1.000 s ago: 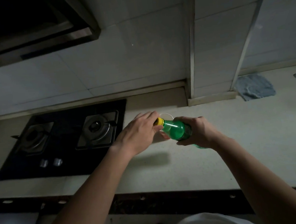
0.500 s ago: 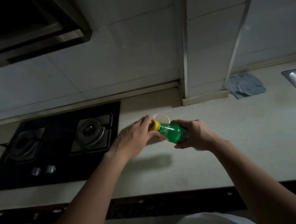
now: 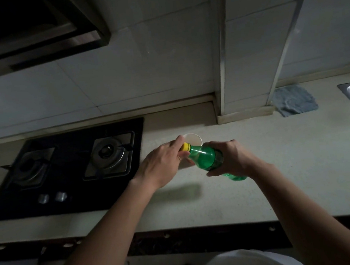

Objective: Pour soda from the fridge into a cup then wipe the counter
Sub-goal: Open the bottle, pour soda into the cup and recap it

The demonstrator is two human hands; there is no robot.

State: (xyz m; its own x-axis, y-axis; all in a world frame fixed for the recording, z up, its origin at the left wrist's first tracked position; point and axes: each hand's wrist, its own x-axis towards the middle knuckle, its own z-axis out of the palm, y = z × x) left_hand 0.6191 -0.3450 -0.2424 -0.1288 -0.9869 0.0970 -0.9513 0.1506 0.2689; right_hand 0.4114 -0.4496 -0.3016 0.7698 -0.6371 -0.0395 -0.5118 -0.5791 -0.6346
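My right grip [image 3: 231, 158] wraps the green plastic soda bottle [image 3: 202, 155], tilted above the pale worktop [image 3: 292, 167]. My left grip [image 3: 162, 166] pinches its yellow screw cap [image 3: 185, 146] beside the white paper cup [image 3: 193, 139]. I judge this is uncapping; next I twist it free, then pour.

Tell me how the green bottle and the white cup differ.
The bottle is green and see-through; the cup is white. The bottle lies tilted in the right hand; the cup stands upright on the counter. The bottle's yellow cap is on, pinched by the left hand; the cup is open-topped.
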